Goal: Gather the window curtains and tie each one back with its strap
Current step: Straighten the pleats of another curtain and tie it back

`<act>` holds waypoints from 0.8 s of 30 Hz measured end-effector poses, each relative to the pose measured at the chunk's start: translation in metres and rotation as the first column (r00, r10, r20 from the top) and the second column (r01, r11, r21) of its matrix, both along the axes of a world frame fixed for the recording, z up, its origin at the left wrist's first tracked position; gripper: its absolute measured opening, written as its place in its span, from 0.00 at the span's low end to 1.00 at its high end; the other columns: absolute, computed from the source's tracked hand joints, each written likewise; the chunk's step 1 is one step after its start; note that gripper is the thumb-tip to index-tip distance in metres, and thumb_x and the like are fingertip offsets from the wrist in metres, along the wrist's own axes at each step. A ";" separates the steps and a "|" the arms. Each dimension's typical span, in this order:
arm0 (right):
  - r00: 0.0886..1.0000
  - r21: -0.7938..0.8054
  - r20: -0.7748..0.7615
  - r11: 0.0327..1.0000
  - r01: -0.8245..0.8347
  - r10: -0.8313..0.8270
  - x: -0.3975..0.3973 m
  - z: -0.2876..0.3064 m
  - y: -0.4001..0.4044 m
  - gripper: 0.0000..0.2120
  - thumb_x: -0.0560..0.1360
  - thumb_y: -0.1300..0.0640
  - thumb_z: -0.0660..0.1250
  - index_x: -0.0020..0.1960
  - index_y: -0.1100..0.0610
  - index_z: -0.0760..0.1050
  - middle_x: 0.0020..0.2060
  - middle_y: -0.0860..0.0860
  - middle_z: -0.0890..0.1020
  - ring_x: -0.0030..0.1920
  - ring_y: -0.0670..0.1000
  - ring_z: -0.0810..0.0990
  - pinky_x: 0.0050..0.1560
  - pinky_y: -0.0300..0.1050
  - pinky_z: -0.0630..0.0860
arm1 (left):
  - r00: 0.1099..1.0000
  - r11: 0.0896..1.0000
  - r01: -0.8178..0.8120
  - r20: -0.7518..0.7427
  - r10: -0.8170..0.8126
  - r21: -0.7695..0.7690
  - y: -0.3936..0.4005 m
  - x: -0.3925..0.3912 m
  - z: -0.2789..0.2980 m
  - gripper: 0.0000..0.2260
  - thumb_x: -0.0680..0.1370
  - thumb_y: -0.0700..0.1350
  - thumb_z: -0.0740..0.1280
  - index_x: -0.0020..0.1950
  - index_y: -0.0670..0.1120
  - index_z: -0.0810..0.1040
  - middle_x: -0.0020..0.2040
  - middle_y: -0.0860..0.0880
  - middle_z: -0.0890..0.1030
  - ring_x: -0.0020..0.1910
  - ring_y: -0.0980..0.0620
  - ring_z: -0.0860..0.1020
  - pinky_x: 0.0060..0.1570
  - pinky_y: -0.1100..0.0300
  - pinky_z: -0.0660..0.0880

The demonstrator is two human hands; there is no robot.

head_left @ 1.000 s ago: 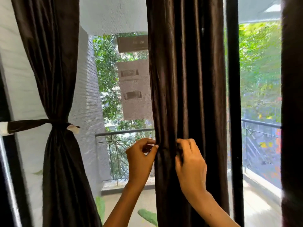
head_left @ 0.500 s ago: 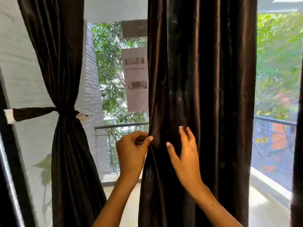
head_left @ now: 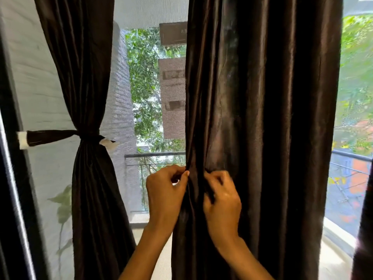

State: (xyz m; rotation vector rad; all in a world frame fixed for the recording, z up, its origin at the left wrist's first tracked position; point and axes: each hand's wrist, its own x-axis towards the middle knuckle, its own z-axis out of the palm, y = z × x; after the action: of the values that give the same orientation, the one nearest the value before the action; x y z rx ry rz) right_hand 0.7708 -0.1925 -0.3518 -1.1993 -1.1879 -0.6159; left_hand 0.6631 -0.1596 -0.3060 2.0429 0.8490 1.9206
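Note:
A wide dark brown curtain (head_left: 262,118) hangs loose in the middle of the window. My left hand (head_left: 164,196) pinches its left edge at waist height. Just to the right, my right hand (head_left: 222,197) grips a fold of the same curtain, fingers curled into the cloth. At the left, a second dark curtain (head_left: 86,77) is gathered and cinched by a dark strap (head_left: 50,136) that runs to the window frame. No strap for the middle curtain shows.
A black window frame (head_left: 12,178) stands at the far left. Behind the mesh are a balcony railing (head_left: 153,155), trees and a building. Another dark curtain edge (head_left: 365,239) shows at the far right.
The view shifted and the middle curtain now spreads wider. My right hand went from open fingers on the cloth to curling round a fold, close beside my left hand.

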 end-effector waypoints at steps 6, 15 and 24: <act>0.975 -0.314 0.218 0.949 0.032 0.040 0.002 0.001 -0.007 0.29 0.69 0.64 0.65 0.70 0.51 0.69 0.53 0.53 0.75 0.50 0.56 0.78 0.37 0.52 0.80 | 0.994 0.993 0.096 0.047 -0.099 0.064 -0.007 0.002 -0.009 0.08 0.72 0.39 0.73 0.47 0.50 0.83 0.39 0.60 0.82 0.40 0.66 0.81 0.41 0.72 0.75; 0.982 -0.163 0.013 0.969 0.185 -0.186 0.013 0.010 -0.023 0.26 0.74 0.47 0.64 0.71 0.48 0.68 0.75 0.60 0.55 0.74 0.61 0.55 0.69 0.59 0.59 | 0.992 0.989 0.122 0.013 -0.122 -0.082 -0.007 0.002 0.002 0.04 0.70 0.41 0.75 0.44 0.46 0.86 0.36 0.53 0.85 0.36 0.64 0.81 0.40 0.71 0.76; 0.801 0.037 -0.464 0.912 -0.408 0.377 0.031 0.027 -0.025 0.25 0.69 0.68 0.73 0.64 0.56 0.73 0.49 0.49 0.83 0.48 0.37 0.82 0.53 0.32 0.76 | 0.980 0.976 0.191 0.075 -0.184 -0.106 -0.020 -0.002 -0.003 0.07 0.69 0.38 0.75 0.46 0.44 0.86 0.39 0.52 0.85 0.38 0.63 0.82 0.42 0.72 0.76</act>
State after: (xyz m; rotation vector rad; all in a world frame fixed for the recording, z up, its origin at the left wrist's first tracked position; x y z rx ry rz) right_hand 0.8022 -0.2170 -0.3245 -1.0308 -1.0028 0.0334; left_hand 0.6616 -0.1792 -0.3088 1.9109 0.7054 1.7849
